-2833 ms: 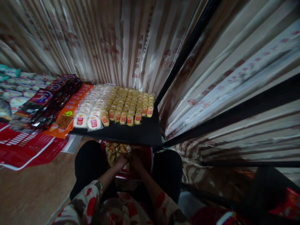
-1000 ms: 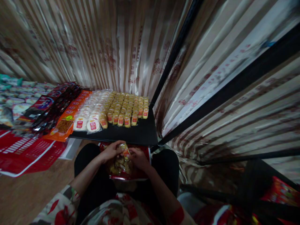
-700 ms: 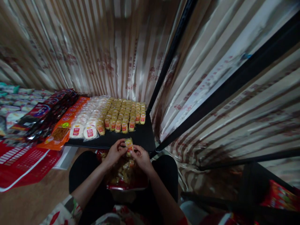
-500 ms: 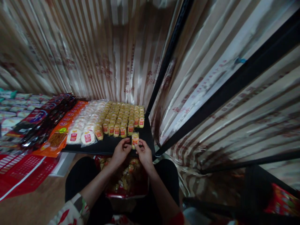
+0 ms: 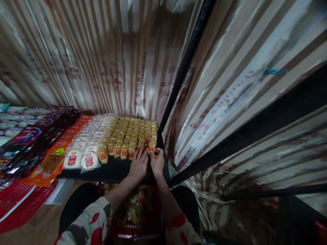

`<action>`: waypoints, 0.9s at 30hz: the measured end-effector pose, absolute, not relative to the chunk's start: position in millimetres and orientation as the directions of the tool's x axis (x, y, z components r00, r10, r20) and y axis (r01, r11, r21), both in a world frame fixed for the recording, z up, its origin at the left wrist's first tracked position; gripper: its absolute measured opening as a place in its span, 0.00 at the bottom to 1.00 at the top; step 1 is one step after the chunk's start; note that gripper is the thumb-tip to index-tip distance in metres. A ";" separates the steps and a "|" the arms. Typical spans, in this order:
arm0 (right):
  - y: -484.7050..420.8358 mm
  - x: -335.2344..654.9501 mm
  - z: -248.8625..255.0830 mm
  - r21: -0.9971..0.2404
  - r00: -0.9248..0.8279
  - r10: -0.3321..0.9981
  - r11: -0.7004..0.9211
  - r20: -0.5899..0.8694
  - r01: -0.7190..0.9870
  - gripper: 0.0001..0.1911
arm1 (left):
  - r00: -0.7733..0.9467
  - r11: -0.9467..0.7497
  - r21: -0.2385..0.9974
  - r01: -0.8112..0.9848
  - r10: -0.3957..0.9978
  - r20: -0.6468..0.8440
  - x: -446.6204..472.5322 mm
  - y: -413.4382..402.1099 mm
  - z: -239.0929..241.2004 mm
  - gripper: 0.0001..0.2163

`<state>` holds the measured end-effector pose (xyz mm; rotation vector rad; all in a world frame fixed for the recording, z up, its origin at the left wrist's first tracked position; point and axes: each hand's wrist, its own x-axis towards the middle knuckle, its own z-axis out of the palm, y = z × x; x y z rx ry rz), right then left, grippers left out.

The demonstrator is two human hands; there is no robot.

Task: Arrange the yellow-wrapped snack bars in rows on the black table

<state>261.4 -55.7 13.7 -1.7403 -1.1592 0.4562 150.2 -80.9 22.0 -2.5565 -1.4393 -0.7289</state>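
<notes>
Small yellow snack packets [image 5: 124, 151] with red labels stand in tight rows on a black shelf [image 5: 107, 172]. At the right end of the front row, my right hand [image 5: 157, 161] pinches one yellow snack packet [image 5: 151, 145] upright between thumb and fingers. Just left of it, my left hand [image 5: 139, 164] lies with fingers extended against the packets in the front row, holding nothing that I can see. On my lap a red basket [image 5: 127, 235] contains more of the yellow packets [image 5: 138, 204], partly covered by my forearms.
White round packets [image 5: 90, 160] stand left of the yellow rows. Beyond them lie an orange snack bag [image 5: 54, 161] and dark shiny packages [image 5: 22, 136]. A red basket [image 5: 22, 204] is at lower left. Black frame posts [image 5: 178, 92] and a striped curtain [image 5: 122, 61] bound the shelf.
My right hand has carried the packet forward and right to the end of the front row. My left hand has moved forward, its fingers now stretched against the packets. The view has shifted slightly.
</notes>
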 end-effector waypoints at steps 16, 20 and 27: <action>-41.8 250.2 3.0 -0.741 0.415 0.872 -0.095 0.260 0.664 0.13 | 0.436 -0.479 -0.037 0.877 0.763 0.477 145.3 -63.1 2.6 0.21; -38.5 248.6 0.3 -0.750 0.385 0.873 -0.034 0.298 0.660 0.11 | 0.421 -0.468 -0.027 0.883 0.765 0.487 145.4 -63.9 3.1 0.21; -37.6 245.2 3.1 -0.737 0.347 0.896 -0.034 0.277 0.675 0.11 | 0.443 -0.478 -0.047 0.877 0.766 0.465 145.7 -62.8 3.1 0.21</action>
